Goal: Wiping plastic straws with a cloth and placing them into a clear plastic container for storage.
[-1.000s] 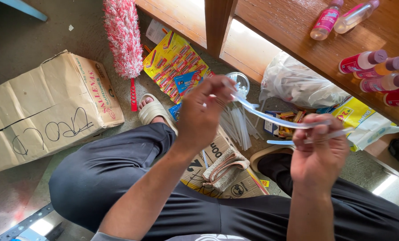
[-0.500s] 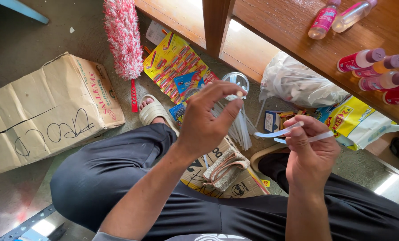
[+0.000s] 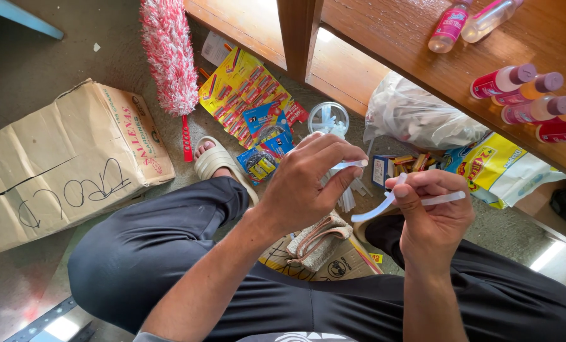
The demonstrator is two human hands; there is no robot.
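Note:
My left hand (image 3: 308, 183) pinches a short clear plastic stick (image 3: 351, 164) between thumb and fingertips, above my knees. My right hand (image 3: 432, 212) is closed on two clear plastic sticks (image 3: 384, 204), one bent downward to the left, one pointing right. The two hands are a few centimetres apart. More clear sticks (image 3: 349, 196) lie on the floor below them, next to a clear round container (image 3: 328, 118).
A flattened cardboard box (image 3: 61, 164) lies at left, a pink-white duster (image 3: 169, 57) beside it. Yellow packet sheets (image 3: 248, 85) and a white plastic bag (image 3: 416, 117) sit under a wooden shelf (image 3: 435, 69) holding small bottles (image 3: 523, 95). A sandal (image 3: 216, 161) and folded cloth (image 3: 317, 240) are near my legs.
My left hand moved right and lower toward my right hand, now holding a short stick. The right hand's sticks drew in closer and the long curved one no longer spans both hands.

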